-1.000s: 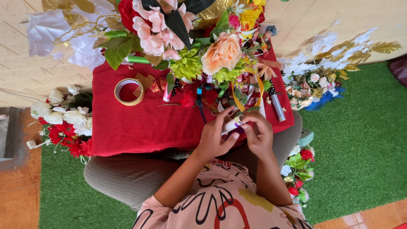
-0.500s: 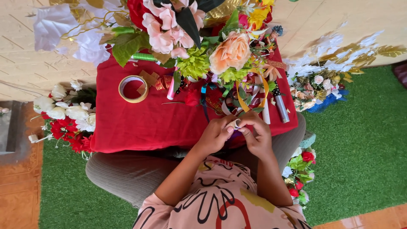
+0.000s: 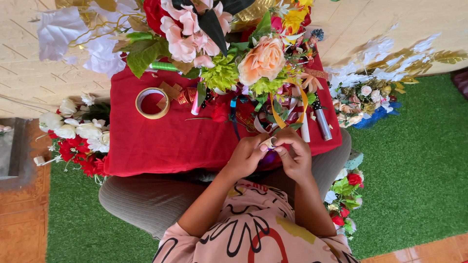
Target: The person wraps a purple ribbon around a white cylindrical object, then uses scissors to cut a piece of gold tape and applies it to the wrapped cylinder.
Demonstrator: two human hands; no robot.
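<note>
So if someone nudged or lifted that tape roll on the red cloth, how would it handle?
The tape roll lies flat on the red cloth, so a nudge would probably slide it, not roll it. It is a thin open ring, so likely light. Set on edge, it could roll away.

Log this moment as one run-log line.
hands: both pinching small pale piece | surface: red cloth | nearby: tape roll, peach flower

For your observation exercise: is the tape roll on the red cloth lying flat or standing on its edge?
Lying flat. The tape roll shows as a full ring from above, with the red cloth visible through its hole.
</note>
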